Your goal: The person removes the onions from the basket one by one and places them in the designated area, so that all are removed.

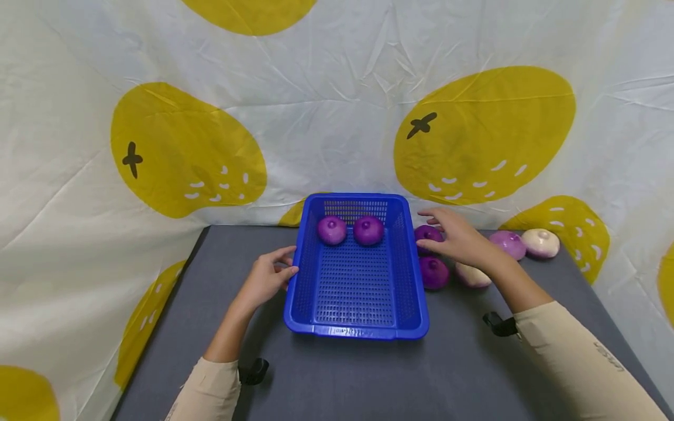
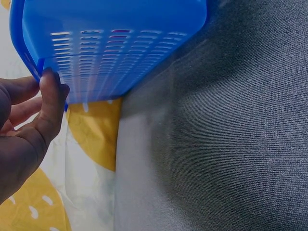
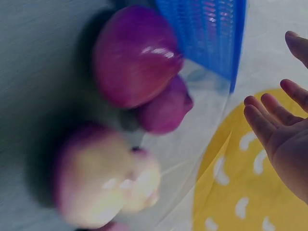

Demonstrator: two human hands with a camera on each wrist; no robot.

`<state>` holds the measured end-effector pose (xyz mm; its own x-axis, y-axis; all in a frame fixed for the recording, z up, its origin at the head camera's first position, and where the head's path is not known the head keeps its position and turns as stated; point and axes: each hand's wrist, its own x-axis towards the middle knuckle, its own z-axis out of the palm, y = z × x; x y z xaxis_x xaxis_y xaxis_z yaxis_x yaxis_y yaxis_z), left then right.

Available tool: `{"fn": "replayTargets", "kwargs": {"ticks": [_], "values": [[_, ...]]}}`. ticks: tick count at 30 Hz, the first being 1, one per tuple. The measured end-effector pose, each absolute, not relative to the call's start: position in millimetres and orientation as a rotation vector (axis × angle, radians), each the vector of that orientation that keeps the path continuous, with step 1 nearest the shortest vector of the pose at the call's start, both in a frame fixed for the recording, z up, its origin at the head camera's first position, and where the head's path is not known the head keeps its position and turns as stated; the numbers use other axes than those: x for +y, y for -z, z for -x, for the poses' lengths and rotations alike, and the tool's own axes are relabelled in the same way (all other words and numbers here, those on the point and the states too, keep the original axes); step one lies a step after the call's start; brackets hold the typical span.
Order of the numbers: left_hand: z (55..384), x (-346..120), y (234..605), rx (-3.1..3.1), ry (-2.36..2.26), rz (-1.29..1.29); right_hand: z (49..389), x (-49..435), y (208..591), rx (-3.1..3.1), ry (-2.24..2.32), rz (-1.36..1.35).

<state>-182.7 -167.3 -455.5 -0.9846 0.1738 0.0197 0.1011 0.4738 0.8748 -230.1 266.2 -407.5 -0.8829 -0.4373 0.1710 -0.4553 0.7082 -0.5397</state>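
A blue plastic basket (image 1: pixel 355 332) holds two purple onions, a left onion (image 1: pixel 332 230) and a right onion (image 1: pixel 368 230), near its far end. My left hand (image 1: pixel 267 276) holds the basket's left rim with thumb and fingertips; the left wrist view shows this hand (image 2: pixel 29 125) at the rim close up. Just past the right rim, my right hand (image 1: pixel 460 237) hovers over more onions with its fingers spread and nothing in them. Below it are a near purple onion (image 1: pixel 434 273) and a far purple onion (image 1: pixel 429 234), partly covered by the fingers.
A pale onion (image 1: pixel 473 275) lies partly under the right hand. Farther right are a light purple onion (image 1: pixel 508 244) and a white onion (image 1: pixel 541 243). The grey tabletop (image 1: pixel 358 380) meets a white cloth (image 1: pixel 326 140) with yellow fruit prints at the back.
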Motion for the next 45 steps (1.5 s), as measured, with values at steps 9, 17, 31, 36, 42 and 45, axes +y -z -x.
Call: {"fn": "replayTargets", "kwargs": {"ticks": [9,17,31,36,42,45], "values": [[181.4,-166.1,457.0,2.623,-1.563,-0.218,274.4,216.4,400.2,-3.008,-0.874,-0.842],[183.7,-166.3,455.1,2.614,-1.570,-0.231,310.9,184.3,383.0,-3.111,-0.871,-0.977],[183.5,-166.1,454.9,2.611,-1.577,-0.242,326.0,149.7,400.9,-3.251,-0.962,-0.893],[184.2,-165.2,455.2,2.604,-1.582,-0.253,327.1,143.9,418.4,-3.246,-1.035,-0.717],[185.6,-167.1,457.7,2.614,-1.581,-0.247,329.9,143.6,434.5,-3.212,-1.036,-0.628],[185.3,-168.6,457.3,2.623,-1.570,-0.240,327.9,142.9,437.7,-3.220,-1.020,-0.561]]}}
